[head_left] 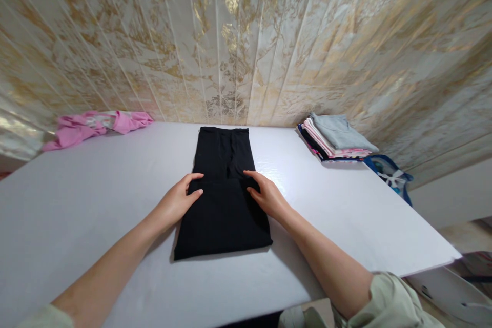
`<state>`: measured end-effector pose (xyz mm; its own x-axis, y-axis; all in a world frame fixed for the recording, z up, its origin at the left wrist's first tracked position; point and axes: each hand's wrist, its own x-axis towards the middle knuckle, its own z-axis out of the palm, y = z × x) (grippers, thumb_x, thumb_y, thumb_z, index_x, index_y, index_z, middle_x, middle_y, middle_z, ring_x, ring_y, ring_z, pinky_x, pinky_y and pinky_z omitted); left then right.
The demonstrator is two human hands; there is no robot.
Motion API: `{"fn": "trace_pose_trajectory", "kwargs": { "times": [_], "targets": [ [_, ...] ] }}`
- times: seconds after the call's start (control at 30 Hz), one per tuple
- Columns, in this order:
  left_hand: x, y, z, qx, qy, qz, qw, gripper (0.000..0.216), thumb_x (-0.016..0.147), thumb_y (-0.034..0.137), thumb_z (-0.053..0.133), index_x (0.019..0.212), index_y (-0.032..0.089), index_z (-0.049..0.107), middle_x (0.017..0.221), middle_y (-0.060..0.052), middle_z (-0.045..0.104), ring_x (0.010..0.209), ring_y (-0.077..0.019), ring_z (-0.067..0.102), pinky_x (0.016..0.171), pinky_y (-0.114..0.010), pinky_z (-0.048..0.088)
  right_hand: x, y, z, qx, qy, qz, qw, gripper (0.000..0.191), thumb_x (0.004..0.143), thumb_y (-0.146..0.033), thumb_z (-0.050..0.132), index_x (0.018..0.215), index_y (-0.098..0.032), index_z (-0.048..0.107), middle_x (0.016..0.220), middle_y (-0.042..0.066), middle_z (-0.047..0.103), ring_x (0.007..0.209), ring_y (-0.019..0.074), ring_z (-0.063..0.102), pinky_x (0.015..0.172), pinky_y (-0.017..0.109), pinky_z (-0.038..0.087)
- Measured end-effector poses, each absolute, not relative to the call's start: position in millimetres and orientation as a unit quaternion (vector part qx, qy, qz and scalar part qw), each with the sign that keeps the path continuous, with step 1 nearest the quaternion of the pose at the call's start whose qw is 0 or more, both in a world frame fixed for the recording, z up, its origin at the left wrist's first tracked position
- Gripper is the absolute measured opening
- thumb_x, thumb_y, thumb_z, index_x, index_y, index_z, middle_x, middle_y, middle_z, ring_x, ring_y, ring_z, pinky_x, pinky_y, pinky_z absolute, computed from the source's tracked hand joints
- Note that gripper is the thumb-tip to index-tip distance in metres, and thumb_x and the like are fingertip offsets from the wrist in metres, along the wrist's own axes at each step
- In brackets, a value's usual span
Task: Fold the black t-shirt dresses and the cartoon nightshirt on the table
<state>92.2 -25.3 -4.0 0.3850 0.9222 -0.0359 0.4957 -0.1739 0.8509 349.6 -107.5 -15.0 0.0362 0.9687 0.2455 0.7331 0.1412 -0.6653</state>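
A pair of black trousers (223, 218) lies flat on the white table, with the near part folded up over the rest. The waistband points at the wall, and the edge of the folded layer runs across the middle. My left hand (179, 197) rests on the left side of the cloth near that edge, its thumb and index finger apart. On the right side my right hand (267, 195) touches the cloth the same way, thumb and fingers spread. The other fingers of both hands are partly hidden.
At the back right of the white table (115, 179) stands a stack of folded clothes (340, 136), grey on top. A crumpled pink garment (102, 125) lies at the back left. Past the right edge is a blue-trimmed bag (394, 177). A gold-patterned curtain (230, 51) hangs behind.
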Motion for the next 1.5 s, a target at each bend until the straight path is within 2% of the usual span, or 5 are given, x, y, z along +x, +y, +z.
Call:
{"fn": "trace_pose_trajectory", "kwargs": {
  "times": [0.27,0.43,0.93,1.3,1.5],
  "targets": [
    [92,-29,-3,0.793,0.497,0.275,0.22,0.05,0.086,0.039,0.05,0.132,0.02,0.048,0.13,-0.012,0.057,0.117,-0.0268,0.058,0.098,-0.042,0.048,353,-111,-5,-0.71,-0.656,0.087,0.241,0.043,0.088,-0.023,0.058,0.13,-0.025,0.056,0.119,0.009,0.061,0.099,0.0245,0.064,0.086,0.038,0.053],
    [110,-60,10,0.871,0.39,0.292,0.058,0.045,0.097,0.04,0.037,0.137,0.021,0.045,0.14,-0.011,0.052,0.131,-0.026,0.046,0.112,-0.047,0.035,344,-112,3,-0.665,-0.681,-0.011,0.306,0.041,0.094,-0.02,0.047,0.134,-0.022,0.053,0.129,0.014,0.056,0.119,0.0275,0.053,0.099,0.045,0.047],
    [118,-90,-28,0.951,0.293,0.094,0.035,0.075,0.09,0.066,0.036,0.148,0.02,0.036,0.155,-0.011,0.036,0.142,-0.0284,0.034,0.116,-0.048,0.025,318,-122,-29,-0.611,-0.775,0.036,0.159,0.062,0.096,-0.04,0.048,0.151,-0.017,0.031,0.155,0.012,0.034,0.143,0.0261,0.029,0.117,0.05,0.021],
    [65,-131,-32,0.952,0.279,0.117,0.044,0.077,0.085,0.063,0.05,0.152,0.035,0.022,0.156,-0.006,0.034,0.14,-0.0303,0.038,0.113,-0.05,0.032,336,-149,-9,-0.641,-0.741,0.025,0.199,0.063,0.092,-0.032,0.055,0.15,-0.018,0.033,0.152,0.015,0.038,0.141,0.0287,0.033,0.114,0.053,0.028],
    [27,-150,-25,0.918,0.347,0.18,0.071,0.051,0.088,0.049,0.051,0.139,0.04,0.048,0.142,-0.002,0.055,0.123,-0.0274,0.056,0.1,-0.044,0.049,342,-213,2,-0.578,-0.782,0.111,0.205,0.055,0.087,-0.02,0.058,0.14,-0.03,0.046,0.143,0.008,0.048,0.129,0.0267,0.047,0.104,0.047,0.043]
  ]
}}
